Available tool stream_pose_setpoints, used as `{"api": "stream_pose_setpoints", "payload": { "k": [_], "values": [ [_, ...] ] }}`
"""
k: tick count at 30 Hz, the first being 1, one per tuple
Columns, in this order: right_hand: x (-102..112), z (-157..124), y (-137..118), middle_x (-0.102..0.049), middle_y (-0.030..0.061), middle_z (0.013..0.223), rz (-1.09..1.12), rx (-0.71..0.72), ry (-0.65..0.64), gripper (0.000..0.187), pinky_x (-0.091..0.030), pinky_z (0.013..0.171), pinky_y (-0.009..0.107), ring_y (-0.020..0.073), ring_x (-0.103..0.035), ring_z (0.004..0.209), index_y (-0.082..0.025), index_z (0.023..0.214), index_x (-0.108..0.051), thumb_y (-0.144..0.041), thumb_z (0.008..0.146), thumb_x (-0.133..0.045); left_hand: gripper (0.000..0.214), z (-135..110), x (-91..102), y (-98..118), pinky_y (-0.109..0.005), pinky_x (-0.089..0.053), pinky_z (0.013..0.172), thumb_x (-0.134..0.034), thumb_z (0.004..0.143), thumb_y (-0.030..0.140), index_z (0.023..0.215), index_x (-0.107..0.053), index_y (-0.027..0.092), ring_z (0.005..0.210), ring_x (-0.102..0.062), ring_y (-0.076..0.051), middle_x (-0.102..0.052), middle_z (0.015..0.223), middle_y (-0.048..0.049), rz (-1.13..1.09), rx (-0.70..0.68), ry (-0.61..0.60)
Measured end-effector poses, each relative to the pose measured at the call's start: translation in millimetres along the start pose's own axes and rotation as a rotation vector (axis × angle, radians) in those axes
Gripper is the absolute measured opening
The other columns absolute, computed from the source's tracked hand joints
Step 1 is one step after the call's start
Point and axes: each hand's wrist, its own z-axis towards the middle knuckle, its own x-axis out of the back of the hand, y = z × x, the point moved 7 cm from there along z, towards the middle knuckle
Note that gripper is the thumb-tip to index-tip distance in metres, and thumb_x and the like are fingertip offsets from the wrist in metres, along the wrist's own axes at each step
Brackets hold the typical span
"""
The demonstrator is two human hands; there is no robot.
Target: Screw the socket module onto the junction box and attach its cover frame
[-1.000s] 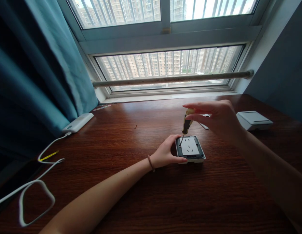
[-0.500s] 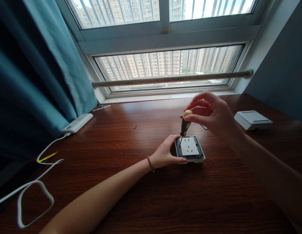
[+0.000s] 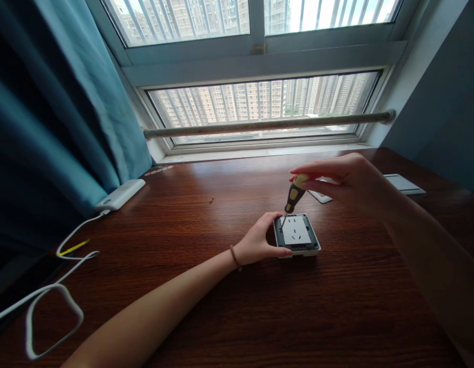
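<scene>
A wall socket (image 3: pixel 297 230) with a white face and dark frame lies flat on the wooden table, seated on a white box. My left hand (image 3: pixel 262 239) grips its left side, thumb along the near edge and fingers at the far left corner. Between the fingertips of my right hand (image 3: pixel 336 174) is the yellow end of a screwdriver (image 3: pixel 294 195) with a black-and-yellow handle. The tool leans to the right, and its tip meets the left side of the socket's frame, at what looks like a screw hole.
A small screw (image 3: pixel 211 200) lies left of the socket. Behind my right hand are a white-edged flat piece (image 3: pixel 320 197) and a white box (image 3: pixel 405 184), both partly hidden. At left are a white power strip (image 3: pixel 121 195), its cable (image 3: pixel 81 317) and a yellow strip (image 3: pixel 75 247).
My right hand has dropped lower and shifted right, and the screwdriver tilts further right. Its tip stays at the same spot. My left hand and the socket keep their place.
</scene>
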Motion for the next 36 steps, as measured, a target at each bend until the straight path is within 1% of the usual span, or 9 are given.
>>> {"api": "stream_pose_setpoints", "payload": {
  "k": [2,5,10,13,16,19,25,29,36],
  "values": [
    [6,-1,6,-0.069,-0.0006,0.070,-0.088,-0.081,0.110,0.013,-0.049,0.059,0.028,0.0152,-0.062,0.062,-0.023,0.080,-0.067,-0.033,0.074,-0.067,0.081,0,-0.1,0,-0.041,-0.035,0.101,-0.079,0.054,0.037,0.123,-0.041,0.022,0.115,-0.046,-0.026,-0.047,0.124,-0.0091,0.003,-0.004,0.002],
    [4,-3,6,-0.063,-0.0013,0.060,-0.166,-0.124,0.218,0.018,-0.046,0.055,0.028,0.0143,-0.057,0.055,-0.022,0.068,-0.062,-0.038,0.068,-0.071,0.081,0,-0.5,0,-0.040,-0.035,0.101,-0.079,0.055,0.039,0.123,-0.040,0.021,0.115,-0.045,-0.026,-0.047,0.125,-0.0091,0.016,-0.004,-0.005],
    [-6,-3,2,-0.066,0.0007,0.073,-0.121,-0.072,0.283,0.020,-0.049,0.061,0.029,0.0142,-0.060,0.060,-0.023,0.090,-0.066,-0.033,0.073,-0.068,0.081,0,-0.4,1,-0.039,-0.034,0.102,-0.078,0.055,0.040,0.124,-0.040,0.020,0.117,-0.044,-0.026,-0.046,0.126,-0.0097,0.030,-0.003,-0.013],
    [-5,-2,-1,-0.067,0.0037,0.085,-0.152,-0.013,0.232,0.022,-0.051,0.067,0.032,0.0163,-0.063,0.068,-0.024,0.098,-0.066,-0.032,0.078,-0.063,0.081,0,-0.6,0,-0.040,-0.033,0.103,-0.078,0.056,0.040,0.124,-0.040,0.021,0.117,-0.044,-0.026,-0.045,0.127,-0.0099,0.026,0.002,-0.015],
    [-6,1,-4,-0.064,0.0071,0.106,-0.090,0.038,0.090,0.026,-0.051,0.080,0.034,0.0216,-0.063,0.092,-0.022,0.105,-0.064,-0.025,0.080,-0.059,0.081,0,-0.6,0,-0.040,-0.033,0.103,-0.078,0.055,0.039,0.124,-0.040,0.021,0.117,-0.044,-0.026,-0.045,0.127,-0.0099,0.022,-0.007,-0.014],
    [-10,1,-2,-0.066,0.0060,0.103,0.070,-0.003,-0.035,0.030,-0.052,0.083,0.034,0.0210,-0.063,0.095,-0.021,0.110,-0.061,-0.020,0.081,-0.056,0.081,0,-0.9,0,-0.039,-0.034,0.102,-0.078,0.056,0.038,0.125,-0.040,0.021,0.117,-0.044,-0.026,-0.045,0.127,-0.0100,0.024,-0.016,-0.016],
    [-16,-2,11,-0.066,0.0037,0.076,0.100,-0.189,0.135,0.025,-0.055,0.067,0.032,0.0169,-0.064,0.069,-0.014,0.090,-0.063,-0.028,0.071,-0.069,0.080,0,-1.2,1,-0.039,-0.035,0.101,-0.078,0.056,0.037,0.124,-0.040,0.019,0.115,-0.045,-0.026,-0.046,0.125,-0.0105,0.036,-0.013,-0.019],
    [-19,-1,7,-0.062,0.0020,0.077,0.071,-0.135,0.182,0.033,-0.054,0.063,0.029,0.0134,-0.060,0.066,-0.017,0.104,-0.062,-0.025,0.073,-0.068,0.079,0,-1.0,0,-0.039,-0.035,0.100,-0.078,0.057,0.038,0.124,-0.040,0.020,0.115,-0.045,-0.026,-0.046,0.124,-0.0101,0.049,-0.007,-0.014],
    [-20,-2,3,-0.058,0.0074,0.114,0.245,-0.024,-0.119,0.036,-0.052,0.085,0.031,0.0183,-0.059,0.102,-0.020,0.118,-0.054,-0.014,0.082,-0.053,0.080,1,-1.1,0,-0.038,-0.034,0.101,-0.077,0.057,0.039,0.124,-0.039,0.020,0.116,-0.044,-0.026,-0.046,0.125,-0.0102,0.054,-0.026,-0.014]
  ]
}}
